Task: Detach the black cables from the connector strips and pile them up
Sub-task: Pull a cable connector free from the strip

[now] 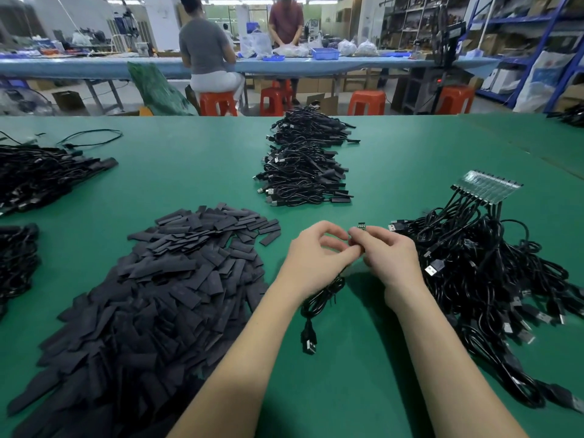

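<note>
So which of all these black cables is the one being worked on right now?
Start at the green table and find the two hands meeting near its front centre. The cable hangs from them, its USB plug lying on the table between the forearms. Unlike the heaped bundles around it, it lies alone.

both forearms are bare up to the frame's lower edge, no sleeves showing; left hand [316,257] and right hand [390,257] wear no gloves, rings or watch.

Heap of flat black sleeves [164,279] on green table [196,159]; orange stools [368,102] beyond.
</note>
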A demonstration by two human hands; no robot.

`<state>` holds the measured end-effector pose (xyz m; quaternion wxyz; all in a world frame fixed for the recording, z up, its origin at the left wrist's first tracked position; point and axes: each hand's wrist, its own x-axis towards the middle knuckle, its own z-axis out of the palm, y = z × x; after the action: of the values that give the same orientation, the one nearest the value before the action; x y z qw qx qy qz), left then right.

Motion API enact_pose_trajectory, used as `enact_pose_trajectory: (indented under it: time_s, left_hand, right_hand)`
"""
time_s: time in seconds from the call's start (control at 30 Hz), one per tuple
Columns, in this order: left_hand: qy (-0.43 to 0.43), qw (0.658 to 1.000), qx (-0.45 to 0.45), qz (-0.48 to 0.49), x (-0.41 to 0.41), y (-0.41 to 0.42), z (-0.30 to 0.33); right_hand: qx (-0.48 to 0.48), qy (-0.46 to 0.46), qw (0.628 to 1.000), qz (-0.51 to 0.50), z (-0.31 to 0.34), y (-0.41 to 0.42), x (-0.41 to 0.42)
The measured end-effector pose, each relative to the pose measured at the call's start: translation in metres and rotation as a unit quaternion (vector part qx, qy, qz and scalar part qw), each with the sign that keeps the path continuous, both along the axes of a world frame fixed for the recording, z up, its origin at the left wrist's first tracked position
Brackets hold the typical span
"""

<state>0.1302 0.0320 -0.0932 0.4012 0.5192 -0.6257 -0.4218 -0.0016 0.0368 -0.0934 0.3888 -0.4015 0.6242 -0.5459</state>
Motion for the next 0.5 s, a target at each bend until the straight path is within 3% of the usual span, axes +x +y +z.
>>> enact_pose_trajectory:
  time_s: [0.07,0.17,0.3,0.5]
  left_hand:
    - [0.124,0.991,0.047,-0.015,-0.002,0.001,-0.004]
    - [0.226,0.971,0.068,-0.048,-0.001,0.001,-0.005]
    - [0.225,0.970,0.058,-0.070,-0.002,0.002,-0.007]
    - [0.244,0.967,0.068,-0.011,-0.001,0.000,-0.009]
  right_hand:
    - [0.023,-0.070,0.997,0.018,0.005,0.002,-0.003]
    - [0.064,-0.110,0.988,0.082,0.009,0.003,-0.008]
    - [0.090,-0.135,0.981,0.106,0.015,0.006,-0.007]
    - [-0.012,0.013,1.000,0.011,0.047,0.013,-0.015]
